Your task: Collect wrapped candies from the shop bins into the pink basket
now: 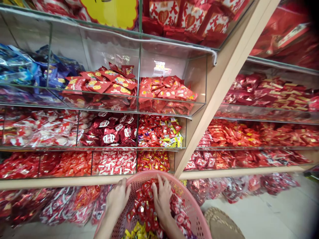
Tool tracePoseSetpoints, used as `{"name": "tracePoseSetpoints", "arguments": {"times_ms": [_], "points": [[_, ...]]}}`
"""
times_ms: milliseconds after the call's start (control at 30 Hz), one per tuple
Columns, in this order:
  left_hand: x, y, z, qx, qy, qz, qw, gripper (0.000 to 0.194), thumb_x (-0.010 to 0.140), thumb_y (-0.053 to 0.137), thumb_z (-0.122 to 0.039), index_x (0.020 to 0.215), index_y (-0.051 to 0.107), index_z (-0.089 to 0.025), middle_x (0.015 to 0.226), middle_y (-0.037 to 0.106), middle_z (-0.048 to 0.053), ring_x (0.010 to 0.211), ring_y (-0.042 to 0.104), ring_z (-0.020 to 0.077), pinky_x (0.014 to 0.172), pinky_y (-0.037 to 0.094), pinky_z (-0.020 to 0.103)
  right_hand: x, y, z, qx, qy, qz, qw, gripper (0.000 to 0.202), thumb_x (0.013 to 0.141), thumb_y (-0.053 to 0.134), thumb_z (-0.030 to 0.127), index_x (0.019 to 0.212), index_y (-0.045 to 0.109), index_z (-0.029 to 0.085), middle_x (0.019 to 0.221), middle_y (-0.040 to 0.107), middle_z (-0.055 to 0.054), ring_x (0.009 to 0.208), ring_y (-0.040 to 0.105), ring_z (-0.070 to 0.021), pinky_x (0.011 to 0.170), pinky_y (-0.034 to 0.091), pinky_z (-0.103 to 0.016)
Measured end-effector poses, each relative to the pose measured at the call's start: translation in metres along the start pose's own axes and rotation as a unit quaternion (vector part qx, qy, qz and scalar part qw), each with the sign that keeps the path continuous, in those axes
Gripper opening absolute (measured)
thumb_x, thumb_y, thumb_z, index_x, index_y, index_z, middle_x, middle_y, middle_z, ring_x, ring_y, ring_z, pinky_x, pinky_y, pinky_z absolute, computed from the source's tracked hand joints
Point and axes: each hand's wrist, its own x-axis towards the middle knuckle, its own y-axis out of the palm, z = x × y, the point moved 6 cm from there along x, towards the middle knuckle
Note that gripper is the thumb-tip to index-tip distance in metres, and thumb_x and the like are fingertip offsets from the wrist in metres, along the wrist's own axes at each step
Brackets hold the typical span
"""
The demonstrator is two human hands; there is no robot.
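A pink perforated plastic basket [193,196] stands low at the bottom middle of the head view. Inside it lie red wrapped candies [144,202], with yellow wrapped candies [139,230] at the near side and pink-and-white wrapped ones [181,215] at the right. My left hand [119,196] is closed over the basket's left rim, thumb on the inner side. Down in the basket, my right hand [162,197] rests on the red candies with its fingers stretched and apart. Its palm side is hidden.
Clear-fronted shelf bins hold red candy packets [104,81], blue packets [17,69] and small mixed candies [159,131]. A slanting wooden divider [224,86] splits the shelving. Bagged candies [59,204] lie below the bottom shelf. A woven brown object [221,224] is right of the basket.
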Motion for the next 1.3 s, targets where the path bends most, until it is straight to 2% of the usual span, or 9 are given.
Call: {"name": "tracePoseSetpoints", "arguments": {"times_ms": [133, 300, 400, 500, 633, 800, 933, 1100, 1300], "points": [[0.001, 0.004, 0.003, -0.013, -0.001, 0.001, 1.0, 0.038, 0.089, 0.024, -0.035, 0.114, 0.045, -0.017, 0.102, 0.064, 0.013, 0.085, 0.064, 0.0205, 0.065, 0.046, 0.028, 0.009, -0.032, 0.026, -0.001, -0.07, -0.048, 0.996, 0.037, 0.086, 0.044, 0.035, 0.121, 0.046, 0.024, 0.116, 0.049, -0.01, 0.11, 0.043, -0.0258, 0.092, 0.031, -0.046], [0.001, 0.002, 0.003, -0.021, -0.001, 0.006, 1.0, 0.037, 0.089, 0.024, -0.034, 0.111, 0.047, -0.017, 0.102, 0.065, 0.011, 0.086, 0.064, 0.0201, 0.066, 0.046, 0.028, 0.05, -0.104, 0.109, -0.001, -0.251, -0.127, 0.96, 0.039, 0.083, 0.048, 0.026, 0.122, 0.042, 0.02, 0.112, 0.05, -0.01, 0.109, 0.044, -0.0222, 0.09, 0.035, -0.04], [0.001, 0.0, 0.002, -0.022, -0.003, 0.009, 1.0, 0.036, 0.089, 0.024, -0.033, 0.11, 0.048, -0.017, 0.105, 0.063, 0.011, 0.087, 0.063, 0.0197, 0.067, 0.046, 0.028, 0.095, -0.128, 0.155, -0.035, -0.293, -0.111, 0.949, 0.037, 0.085, 0.045, 0.029, 0.121, 0.042, 0.018, 0.113, 0.051, -0.011, 0.108, 0.046, -0.0211, 0.091, 0.036, -0.038], [0.0, 0.0, 0.001, -0.013, -0.001, 0.009, 1.0, 0.036, 0.089, 0.024, -0.032, 0.112, 0.047, -0.017, 0.107, 0.062, 0.011, 0.088, 0.063, 0.0202, 0.066, 0.046, 0.028, 0.138, -0.121, 0.184, -0.159, -0.274, -0.034, 0.948, 0.043, 0.085, 0.045, 0.041, 0.119, 0.044, 0.016, 0.108, 0.053, -0.012, 0.102, 0.049, -0.0241, 0.086, 0.04, -0.038], [0.001, 0.002, 0.003, -0.009, -0.002, 0.002, 1.0, 0.036, 0.089, 0.023, -0.031, 0.11, 0.048, -0.018, 0.105, 0.063, 0.01, 0.084, 0.064, 0.0191, 0.064, 0.046, 0.027, 0.168, -0.092, 0.192, -0.303, -0.202, 0.062, 0.929, 0.056, 0.078, 0.046, 0.058, 0.113, 0.048, 0.014, 0.106, 0.054, -0.016, 0.097, 0.053, -0.0289, 0.08, 0.041, -0.04], [0.003, 0.009, 0.005, -0.018, 0.002, -0.008, 1.0, 0.037, 0.089, 0.023, -0.03, 0.113, 0.048, -0.017, 0.109, 0.061, 0.011, 0.088, 0.063, 0.0184, 0.068, 0.046, 0.027, 0.185, -0.076, 0.184, -0.338, -0.141, 0.135, 0.921, 0.068, 0.069, 0.054, 0.064, 0.113, 0.047, 0.014, 0.116, 0.049, -0.019, 0.102, 0.053, -0.0321, 0.077, 0.043, -0.039], [0.004, 0.01, 0.006, -0.02, 0.0, -0.005, 1.0, 0.038, 0.089, 0.023, -0.03, 0.115, 0.047, -0.017, 0.109, 0.061, 0.011, 0.089, 0.063, 0.0193, 0.069, 0.046, 0.028, 0.198, -0.073, 0.179, -0.335, -0.139, 0.22, 0.905, 0.062, 0.069, 0.059, 0.057, 0.115, 0.048, 0.017, 0.117, 0.049, -0.016, 0.101, 0.055, -0.0293, 0.079, 0.043, -0.036], [0.003, 0.007, 0.005, -0.022, 0.002, -0.003, 1.0, 0.037, 0.089, 0.023, -0.03, 0.112, 0.049, -0.017, 0.108, 0.062, 0.011, 0.089, 0.063, 0.0192, 0.069, 0.047, 0.028, 0.2, -0.072, 0.182, -0.346, -0.118, 0.231, 0.902, 0.058, 0.068, 0.062, 0.044, 0.116, 0.047, 0.017, 0.122, 0.047, -0.017, 0.101, 0.057, -0.0298, 0.077, 0.044, -0.036], [0.002, 0.006, 0.004, -0.018, 0.0, 0.0, 1.0, 0.036, 0.089, 0.023, -0.03, 0.112, 0.048, -0.017, 0.106, 0.062, 0.011, 0.085, 0.064, 0.0195, 0.065, 0.047, 0.029, 0.196, -0.07, 0.186, -0.374, -0.105, 0.231, 0.892, 0.063, 0.067, 0.066, 0.045, 0.118, 0.044, 0.017, 0.129, 0.042, -0.018, 0.105, 0.055, -0.0311, 0.08, 0.045, -0.037]]}}
